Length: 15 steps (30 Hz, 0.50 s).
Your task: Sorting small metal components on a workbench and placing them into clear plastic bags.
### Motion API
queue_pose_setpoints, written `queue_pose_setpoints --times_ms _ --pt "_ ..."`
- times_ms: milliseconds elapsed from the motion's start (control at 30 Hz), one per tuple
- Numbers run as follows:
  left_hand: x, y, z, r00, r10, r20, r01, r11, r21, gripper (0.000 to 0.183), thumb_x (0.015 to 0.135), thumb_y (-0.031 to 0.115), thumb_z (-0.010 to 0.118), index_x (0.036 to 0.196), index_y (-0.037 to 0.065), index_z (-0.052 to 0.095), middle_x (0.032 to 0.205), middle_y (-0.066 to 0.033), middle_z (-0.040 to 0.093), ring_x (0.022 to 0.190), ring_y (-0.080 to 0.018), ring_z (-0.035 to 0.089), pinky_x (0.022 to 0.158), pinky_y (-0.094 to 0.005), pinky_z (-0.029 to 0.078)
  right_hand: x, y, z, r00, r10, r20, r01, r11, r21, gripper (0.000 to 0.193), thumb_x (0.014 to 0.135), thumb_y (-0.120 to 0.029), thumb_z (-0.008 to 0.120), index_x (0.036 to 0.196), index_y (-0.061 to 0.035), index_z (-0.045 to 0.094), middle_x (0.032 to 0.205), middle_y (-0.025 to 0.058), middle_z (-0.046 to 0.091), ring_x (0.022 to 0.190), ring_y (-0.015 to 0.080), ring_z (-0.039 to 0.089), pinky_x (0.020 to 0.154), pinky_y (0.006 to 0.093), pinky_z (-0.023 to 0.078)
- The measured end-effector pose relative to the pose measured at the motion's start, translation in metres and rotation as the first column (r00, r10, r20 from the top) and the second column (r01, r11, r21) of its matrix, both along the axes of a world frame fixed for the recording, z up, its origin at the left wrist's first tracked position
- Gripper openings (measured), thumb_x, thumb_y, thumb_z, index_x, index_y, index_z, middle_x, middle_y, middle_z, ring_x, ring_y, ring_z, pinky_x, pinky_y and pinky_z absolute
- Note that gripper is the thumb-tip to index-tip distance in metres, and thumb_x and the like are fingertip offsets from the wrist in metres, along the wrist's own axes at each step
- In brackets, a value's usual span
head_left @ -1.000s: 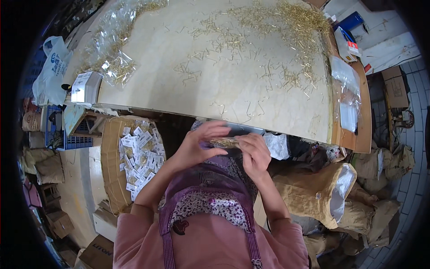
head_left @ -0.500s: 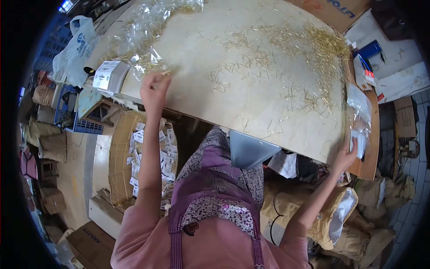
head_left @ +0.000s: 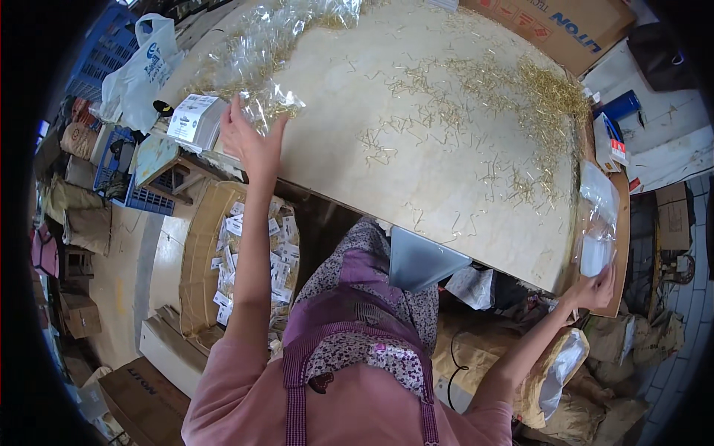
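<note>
On the table [head_left: 327, 156]: loose metal hooks [head_left: 554, 93] toward the far right, filled bags [head_left: 256, 59] at far left, card stack [head_left: 195, 120] by the near left edge, left hand [head_left: 253, 145] just right of it. Along the right edge: plastic sleeves [head_left: 599, 193] on a cardboard strip [head_left: 622, 223], right hand [head_left: 593, 290] at their near end. Below the near edge: packets [head_left: 281, 260] in a carton [head_left: 197, 253] to the left, sack [head_left: 529, 394] to the right.
</note>
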<state>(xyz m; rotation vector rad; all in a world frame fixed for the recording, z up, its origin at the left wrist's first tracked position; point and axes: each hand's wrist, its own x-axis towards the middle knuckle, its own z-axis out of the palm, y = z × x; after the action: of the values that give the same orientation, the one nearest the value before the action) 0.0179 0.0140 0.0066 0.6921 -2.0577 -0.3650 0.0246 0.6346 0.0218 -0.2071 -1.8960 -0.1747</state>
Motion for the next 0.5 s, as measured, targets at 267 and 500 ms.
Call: queue_pose_setpoints --times_ms 267,500 --pt "0.093 0.159 0.03 0.284 -0.941 -0.185 0.853 0.16 0.497 0.046 0.078 0.013 0.071 0.119 0.002 0.052 0.116 -0.0137 0.057 0.11 -0.0261 0.055 0.092 -0.0355 0.043 0.097 -0.226 -0.009 0.276 0.94 -0.202 -0.412 -0.074 -0.908 0.014 0.09 -0.007 0.055 0.078 0.0001 0.058 0.068 0.0094 0.06 0.063 0.0153 0.055 0.06 0.0259 0.044" --pt "0.121 0.169 0.001 0.088 -0.989 -0.116 0.704 -0.02 0.709 0.013 0.08 0.004 0.066 0.092 0.0 0.063 0.09 -0.0112 0.063 0.082 -0.0219 0.063 0.071 -0.0302 0.049 0.137 -0.277 -0.025 0.356 0.846 -0.398 -0.112 -0.384 -0.916 0.006 0.085 0.004 0.057 0.089 0.0031 0.062 0.085 0.0092 0.061 0.078 0.0143 0.059 0.071 0.0255 0.048"
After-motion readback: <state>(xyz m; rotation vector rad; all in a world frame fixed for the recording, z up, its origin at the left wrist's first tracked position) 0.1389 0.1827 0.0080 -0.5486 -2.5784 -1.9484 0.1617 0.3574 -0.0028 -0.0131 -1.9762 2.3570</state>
